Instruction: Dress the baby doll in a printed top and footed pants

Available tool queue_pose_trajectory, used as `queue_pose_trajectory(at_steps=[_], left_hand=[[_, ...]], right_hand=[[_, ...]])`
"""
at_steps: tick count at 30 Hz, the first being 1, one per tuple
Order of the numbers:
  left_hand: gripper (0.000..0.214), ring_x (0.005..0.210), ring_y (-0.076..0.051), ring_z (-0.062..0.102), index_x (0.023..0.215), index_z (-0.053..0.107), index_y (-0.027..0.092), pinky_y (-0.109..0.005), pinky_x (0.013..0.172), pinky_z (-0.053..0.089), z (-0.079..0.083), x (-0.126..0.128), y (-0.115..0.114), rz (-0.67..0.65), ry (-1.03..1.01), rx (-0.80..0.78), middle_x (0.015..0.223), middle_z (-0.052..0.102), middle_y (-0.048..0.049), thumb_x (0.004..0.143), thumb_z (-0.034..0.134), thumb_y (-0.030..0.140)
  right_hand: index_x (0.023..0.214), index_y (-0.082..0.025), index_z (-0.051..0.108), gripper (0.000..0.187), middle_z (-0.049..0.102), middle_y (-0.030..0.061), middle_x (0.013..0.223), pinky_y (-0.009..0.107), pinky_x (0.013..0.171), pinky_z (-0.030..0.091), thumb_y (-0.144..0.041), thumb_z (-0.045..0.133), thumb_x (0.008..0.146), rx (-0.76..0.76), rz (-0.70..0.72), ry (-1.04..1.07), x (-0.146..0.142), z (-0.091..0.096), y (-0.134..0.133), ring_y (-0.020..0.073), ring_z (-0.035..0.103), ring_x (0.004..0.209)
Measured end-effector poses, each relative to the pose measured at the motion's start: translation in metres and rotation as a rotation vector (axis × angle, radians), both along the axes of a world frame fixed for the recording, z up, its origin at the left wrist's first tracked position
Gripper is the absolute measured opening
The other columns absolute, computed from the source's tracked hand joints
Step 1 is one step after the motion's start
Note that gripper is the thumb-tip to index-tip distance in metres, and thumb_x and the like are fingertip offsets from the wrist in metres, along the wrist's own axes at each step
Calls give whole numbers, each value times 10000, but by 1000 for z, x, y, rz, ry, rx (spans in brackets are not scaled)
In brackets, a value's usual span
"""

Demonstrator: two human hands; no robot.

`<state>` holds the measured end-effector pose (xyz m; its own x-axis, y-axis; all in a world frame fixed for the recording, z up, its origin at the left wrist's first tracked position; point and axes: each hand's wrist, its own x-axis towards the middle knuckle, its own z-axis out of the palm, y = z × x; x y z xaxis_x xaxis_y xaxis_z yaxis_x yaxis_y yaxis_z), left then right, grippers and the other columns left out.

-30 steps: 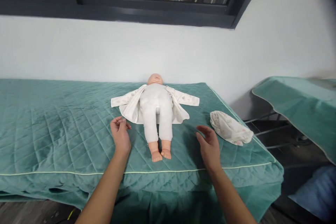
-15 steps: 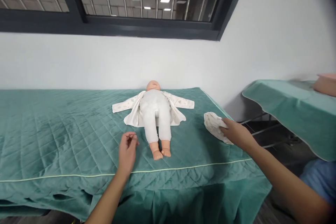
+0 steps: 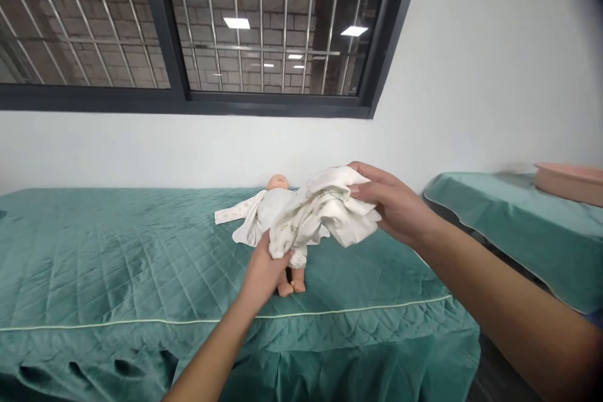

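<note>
A bunched white garment (image 3: 325, 204) with a small print is held up between both hands, off the bed. My left hand (image 3: 266, 267) pinches its lower left end. My right hand (image 3: 389, 198) grips the upper right part, thumb in front. Behind the cloth, a baby doll (image 3: 277, 182) lies on its back, feet toward me. An open white patterned jacket (image 3: 240, 210) is spread under the doll, one sleeve stretched out to the left. The cloth hides the doll's middle and the jacket's right sleeve.
A green quilted cover (image 3: 117, 251) lies over the bed, which stands against a white wall. Above is a dark-framed window (image 3: 273, 103) with metal bars. To the right, a green-draped table (image 3: 490, 220) carries a pink basin (image 3: 570, 182).
My right hand has lifted the white garment from the bed's right side and brought it left over the doll. My left hand has moved up and right and taken hold of it. The view has tilted upward.
</note>
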<state>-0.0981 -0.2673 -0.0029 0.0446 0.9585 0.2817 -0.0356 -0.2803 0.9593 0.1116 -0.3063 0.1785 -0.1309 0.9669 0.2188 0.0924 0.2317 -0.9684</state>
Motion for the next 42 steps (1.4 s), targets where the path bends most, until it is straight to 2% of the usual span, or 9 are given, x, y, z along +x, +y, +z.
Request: queue_pose_trajectory(at_steps=[4,8,10,13,17,22,28,34,42], left_hand=[[335,950,-276,680,1086,702,196,-358,773,528,22,-42,26,159,25,-21,1026,745,-94,764,704,289],[200,714,-174,601,926,702,181,-246,601,451,53,-64,37,207,-85,-13,823,698,-33,737,648,220],[211,708,-154,593,898,685,186,-233,599,459,76,-62,33,186,-197,50,839,695,-21,687,694,188],[253,803,-170,644,847,642,192,-254,660,519,111,-52,20,19,-384,153,950,714,-30,630,772,166],[214,864,-187,664,813,636,190,-282,703,553,144,-42,5,-255,-452,267,997,700,-42,648,768,157],[241,846,-204,672,803,607,210,-314,652,582,152,-48,0,-362,-492,277,1055,676,-37,642,773,143],[341,862,-257,677,759,536,217,-376,608,602,152,-61,0,-458,-528,187,1093,652,-49,611,843,216],[330,881,-237,681,700,538,199,-340,621,614,164,-74,3,-486,-511,235,1011,646,-43,607,850,150],[293,932,-254,700,671,581,178,-366,674,648,178,-85,4,-345,-463,306,930,650,-44,611,856,100]], right_hand=[[846,-217,694,197,668,11,792,248,531,439,-328,757,697,-10,238,-228,12,18,-11,166,610,663],[913,-226,767,155,729,22,941,268,699,512,-268,701,779,-75,484,-739,20,7,-18,203,670,868],[945,-243,779,174,744,17,947,264,703,518,-275,724,783,-13,456,-824,14,-6,-16,198,673,856],[1159,-287,736,444,726,34,1186,324,873,553,-335,819,725,169,270,-680,-6,-21,-7,241,674,1062],[1321,-317,614,545,573,40,1448,455,1126,443,-398,773,806,341,76,-474,-37,-14,10,250,536,1337],[958,-233,650,126,676,24,1096,452,1076,469,-321,681,874,418,17,-449,-59,5,14,193,629,1073],[1214,-280,590,430,592,21,1338,393,1095,448,-263,749,815,438,180,-379,-60,13,8,181,556,1244],[903,-210,636,212,644,-3,895,317,795,494,-344,768,806,341,302,-538,-58,32,4,151,596,850],[921,-211,668,102,686,20,969,312,800,498,-290,688,859,486,159,-552,-61,46,-3,148,600,846]])
